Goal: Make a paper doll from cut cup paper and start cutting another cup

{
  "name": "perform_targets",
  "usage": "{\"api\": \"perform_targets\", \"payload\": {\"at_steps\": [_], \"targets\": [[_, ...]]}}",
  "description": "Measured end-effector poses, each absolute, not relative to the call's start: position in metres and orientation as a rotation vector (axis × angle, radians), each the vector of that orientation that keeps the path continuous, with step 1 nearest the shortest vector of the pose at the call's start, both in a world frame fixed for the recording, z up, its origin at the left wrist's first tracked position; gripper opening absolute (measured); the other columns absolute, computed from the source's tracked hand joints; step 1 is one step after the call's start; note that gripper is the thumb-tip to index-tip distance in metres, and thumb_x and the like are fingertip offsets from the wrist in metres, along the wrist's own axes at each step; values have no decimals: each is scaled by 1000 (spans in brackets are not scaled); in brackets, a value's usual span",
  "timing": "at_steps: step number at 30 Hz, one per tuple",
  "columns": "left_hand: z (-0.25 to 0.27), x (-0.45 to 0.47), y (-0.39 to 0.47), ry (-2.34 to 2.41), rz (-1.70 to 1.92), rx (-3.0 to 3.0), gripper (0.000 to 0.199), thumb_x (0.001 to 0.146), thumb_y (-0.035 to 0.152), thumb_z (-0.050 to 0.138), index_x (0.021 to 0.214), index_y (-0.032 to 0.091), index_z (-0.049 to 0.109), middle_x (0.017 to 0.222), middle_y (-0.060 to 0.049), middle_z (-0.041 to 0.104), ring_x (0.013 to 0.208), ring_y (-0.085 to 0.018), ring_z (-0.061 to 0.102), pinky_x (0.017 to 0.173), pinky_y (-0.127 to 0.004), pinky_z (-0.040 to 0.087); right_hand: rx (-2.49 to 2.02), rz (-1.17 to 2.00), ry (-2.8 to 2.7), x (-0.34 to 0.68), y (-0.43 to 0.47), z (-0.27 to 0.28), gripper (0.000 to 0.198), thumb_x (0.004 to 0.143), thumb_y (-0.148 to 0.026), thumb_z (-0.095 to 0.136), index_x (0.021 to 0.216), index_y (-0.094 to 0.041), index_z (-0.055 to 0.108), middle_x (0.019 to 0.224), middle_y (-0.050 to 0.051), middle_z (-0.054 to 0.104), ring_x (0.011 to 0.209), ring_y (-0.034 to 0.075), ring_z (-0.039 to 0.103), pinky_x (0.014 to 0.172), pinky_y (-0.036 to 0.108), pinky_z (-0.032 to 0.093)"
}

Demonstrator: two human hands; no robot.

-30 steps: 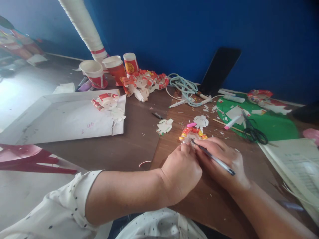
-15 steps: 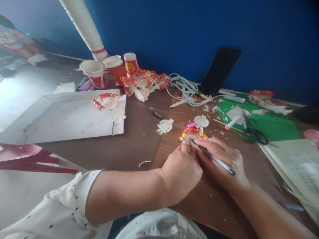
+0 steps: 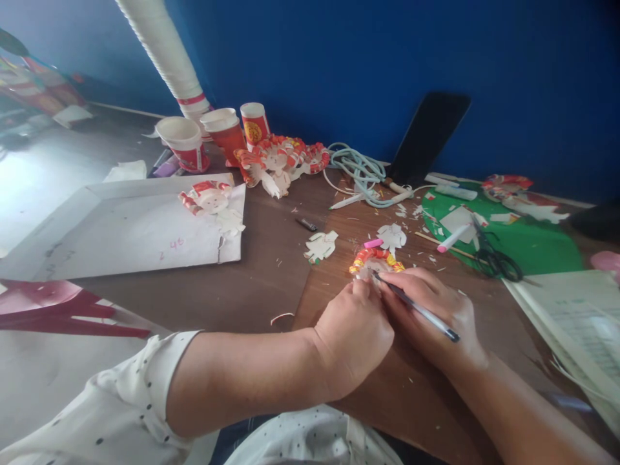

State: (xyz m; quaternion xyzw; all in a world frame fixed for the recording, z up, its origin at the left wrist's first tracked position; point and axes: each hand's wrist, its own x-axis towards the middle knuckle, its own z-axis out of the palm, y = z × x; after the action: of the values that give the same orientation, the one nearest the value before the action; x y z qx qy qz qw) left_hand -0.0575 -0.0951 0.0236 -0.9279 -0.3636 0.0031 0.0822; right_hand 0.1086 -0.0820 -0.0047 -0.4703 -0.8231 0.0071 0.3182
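Observation:
My right hand (image 3: 431, 310) is closed around a pen (image 3: 421, 309) with a clear barrel and dark end. Its tip touches a paper doll cutout (image 3: 372, 263) whose head is edged with red and yellow curls. My left hand (image 3: 358, 329) is closed at the cutout's lower edge, its fingers pinching the paper; the lower part of the doll is hidden by both hands. Just beyond lie a white clothes-shaped paper piece (image 3: 391, 237), a pink marker cap (image 3: 373, 243) and another such piece (image 3: 320, 245) with green at its edge. A dark pen cap (image 3: 306, 224) rests further left.
Paper cups (image 3: 183, 143) and finished-looking paper dolls (image 3: 281, 161) stand at the back. A phone (image 3: 429, 139) leans on the blue wall beside a coiled cable (image 3: 358, 166). Black scissors (image 3: 498, 258) and a pink marker (image 3: 454, 237) lie right; a white box lid (image 3: 121, 226) sits left.
Almost nothing differs. The pen's rear end has shifted very slightly, while both hands and the doll cutout stay in place.

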Motion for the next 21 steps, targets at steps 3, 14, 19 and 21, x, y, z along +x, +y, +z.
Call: {"api": "perform_targets", "payload": {"at_steps": [3, 14, 19, 21], "targets": [[23, -57, -95, -1104, -10, -2763, 38, 89, 12, 38, 114, 3, 65, 101, -15, 68, 95, -22, 62, 83, -31, 47, -1230, 2, -2171, 108, -82, -4, 23, 85, -19, 64, 109, -21, 64, 101, 5, 69, 87, 17, 68, 79, 26, 51], [21, -57, -95, -1122, -29, -2782, 37, 90, 12, 39, 115, 3, 65, 102, -16, 68, 95, -21, 61, 80, -30, 47, -1240, 4, -2169, 109, -81, -5, 24, 85, -18, 65, 109, -21, 64, 100, 5, 69, 86, 17, 67, 79, 26, 50], [20, -56, -96, -1135, -41, -2778, 37, 90, 13, 41, 116, 3, 64, 104, -17, 68, 96, -22, 61, 79, -31, 48, -1244, -24, -2167, 108, -80, -4, 23, 85, -19, 65, 108, -21, 64, 99, 4, 69, 85, 17, 68, 76, 25, 49], [20, -56, -97, -1136, -45, -2782, 36, 90, 13, 41, 116, 3, 64, 103, -17, 68, 95, -22, 61, 79, -31, 48, -1244, -16, -2166, 109, -80, -4, 23, 85, -20, 65, 108, -21, 64, 99, 4, 69, 86, 17, 68, 76, 25, 49]]}}
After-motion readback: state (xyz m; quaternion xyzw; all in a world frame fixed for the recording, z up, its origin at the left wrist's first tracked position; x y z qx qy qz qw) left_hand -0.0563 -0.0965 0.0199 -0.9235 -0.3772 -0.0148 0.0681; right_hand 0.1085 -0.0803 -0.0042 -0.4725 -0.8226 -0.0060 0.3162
